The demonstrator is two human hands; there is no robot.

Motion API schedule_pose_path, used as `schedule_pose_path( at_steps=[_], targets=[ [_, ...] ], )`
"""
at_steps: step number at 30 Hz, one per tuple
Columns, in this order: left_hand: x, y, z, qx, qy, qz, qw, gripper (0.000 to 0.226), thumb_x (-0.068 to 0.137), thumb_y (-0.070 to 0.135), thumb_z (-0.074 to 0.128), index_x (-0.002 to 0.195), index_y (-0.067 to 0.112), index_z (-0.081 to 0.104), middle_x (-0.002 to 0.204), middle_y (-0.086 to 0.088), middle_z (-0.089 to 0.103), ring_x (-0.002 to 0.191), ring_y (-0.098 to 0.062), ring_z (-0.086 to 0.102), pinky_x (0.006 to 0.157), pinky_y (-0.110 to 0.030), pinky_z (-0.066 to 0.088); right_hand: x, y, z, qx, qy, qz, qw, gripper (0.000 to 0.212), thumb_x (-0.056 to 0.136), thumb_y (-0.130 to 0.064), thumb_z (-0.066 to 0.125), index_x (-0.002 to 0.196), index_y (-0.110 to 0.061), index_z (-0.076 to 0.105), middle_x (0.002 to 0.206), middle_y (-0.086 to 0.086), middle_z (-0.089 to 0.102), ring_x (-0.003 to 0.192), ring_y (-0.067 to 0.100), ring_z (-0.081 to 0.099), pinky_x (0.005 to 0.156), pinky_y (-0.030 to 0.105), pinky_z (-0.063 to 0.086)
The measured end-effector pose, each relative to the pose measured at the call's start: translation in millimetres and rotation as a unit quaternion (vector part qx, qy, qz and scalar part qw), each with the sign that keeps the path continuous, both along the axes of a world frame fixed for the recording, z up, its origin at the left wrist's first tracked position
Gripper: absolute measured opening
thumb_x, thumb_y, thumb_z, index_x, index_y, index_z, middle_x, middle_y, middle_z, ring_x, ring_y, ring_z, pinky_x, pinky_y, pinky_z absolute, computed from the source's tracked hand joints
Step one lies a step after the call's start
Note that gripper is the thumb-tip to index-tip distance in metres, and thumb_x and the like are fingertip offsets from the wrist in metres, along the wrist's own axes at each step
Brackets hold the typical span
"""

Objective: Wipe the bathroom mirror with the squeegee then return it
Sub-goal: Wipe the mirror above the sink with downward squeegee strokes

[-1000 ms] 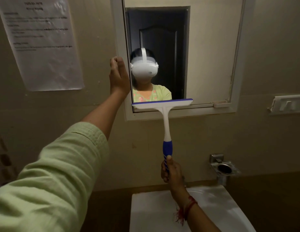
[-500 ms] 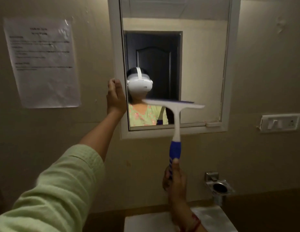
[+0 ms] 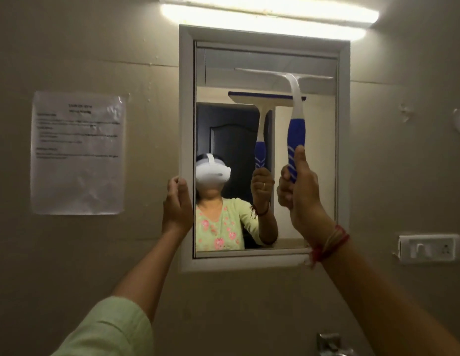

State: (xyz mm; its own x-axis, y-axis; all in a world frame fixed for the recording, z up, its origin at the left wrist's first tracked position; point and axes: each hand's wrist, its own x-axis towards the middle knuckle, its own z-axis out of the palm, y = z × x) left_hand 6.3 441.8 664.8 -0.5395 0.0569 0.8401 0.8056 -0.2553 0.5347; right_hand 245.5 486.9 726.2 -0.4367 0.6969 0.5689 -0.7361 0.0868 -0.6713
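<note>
The white-framed mirror (image 3: pixel 311 201) hangs on the wall ahead. My right hand (image 3: pixel 299 195) grips the blue handle of the squeegee (image 3: pixel 295 134), held upright in front of the glass. Its white blade sits high on the right side of the mirror, close to the top edge. Whether the blade touches the glass I cannot tell. My left hand (image 3: pixel 178 204) holds the left edge of the mirror frame, fingers curled around it. The glass reflects the squeegee, my hand and a person in a green top.
A tube light (image 3: pixel 268 18) glows above the mirror. A printed paper sheet (image 3: pixel 78 152) is stuck to the wall at the left. A white switch plate (image 3: pixel 428 249) sits at the right. A metal fitting (image 3: pixel 331 344) shows at the bottom edge.
My right hand has lifted the squeegee from the mirror's bottom edge up to near its top right. The view tilted upward, so the sink dropped out of sight. My left hand stays on the frame.
</note>
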Motion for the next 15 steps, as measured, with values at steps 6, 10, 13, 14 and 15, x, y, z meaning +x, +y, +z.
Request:
schedule_pose_path(
  at_steps=[6, 10, 13, 14, 15],
  targets=[
    [0, 1, 1, 0.013, 0.009, -0.002, 1.000, 0.031, 0.097, 0.038, 0.025, 0.094, 0.016, 0.046, 0.069, 0.016, 0.047, 0.065, -0.009, 0.044, 0.059, -0.023, 0.024, -4, 6, 44, 0.024, -0.013, -0.007, 1.000, 0.051, 0.097, -0.049, 0.034, 0.063, -0.016, 0.051, 0.033, -0.007, 0.039, 0.025, 0.002, 0.034, 0.034, 0.006, 0.031],
    [1, 0, 2, 0.015, 0.013, -0.010, 1.000, 0.030, 0.098, 0.036, 0.027, 0.094, 0.014, 0.047, 0.070, 0.014, 0.047, 0.065, -0.008, 0.045, 0.058, -0.022, 0.025, -7, 10, 55, 0.042, -0.032, -0.067, 0.996, 0.048, 0.098, -0.049, 0.031, 0.067, -0.018, 0.051, 0.033, -0.009, 0.041, 0.026, 0.003, 0.035, 0.033, 0.009, 0.031],
    [2, -1, 2, 0.019, 0.025, -0.012, 0.999, 0.036, 0.095, 0.040, 0.025, 0.094, 0.013, 0.047, 0.070, 0.013, 0.047, 0.065, -0.005, 0.046, 0.058, -0.023, 0.025, -9, 11, 59, 0.058, -0.037, -0.115, 0.991, 0.039, 0.099, -0.045, 0.030, 0.073, -0.023, 0.047, 0.047, -0.014, 0.051, 0.028, 0.000, 0.046, 0.035, 0.010, 0.035],
    [2, -1, 2, 0.018, 0.025, -0.015, 0.999, 0.036, 0.094, 0.041, 0.024, 0.094, 0.013, 0.047, 0.071, 0.013, 0.047, 0.065, -0.003, 0.046, 0.057, -0.023, 0.025, -9, 11, 60, 0.064, -0.037, -0.122, 0.990, 0.036, 0.100, -0.043, 0.029, 0.074, -0.024, 0.045, 0.057, -0.014, 0.051, 0.030, -0.002, 0.048, 0.036, 0.009, 0.036],
    [2, -1, 2, 0.018, 0.025, -0.017, 0.999, 0.036, 0.095, 0.040, 0.025, 0.095, 0.012, 0.047, 0.071, 0.013, 0.047, 0.065, -0.002, 0.046, 0.057, -0.022, 0.025, -10, 11, 60, 0.068, -0.038, -0.124, 0.989, 0.034, 0.100, -0.042, 0.028, 0.075, -0.025, 0.045, 0.065, -0.012, 0.048, 0.031, -0.003, 0.049, 0.037, 0.008, 0.036]
  ],
)
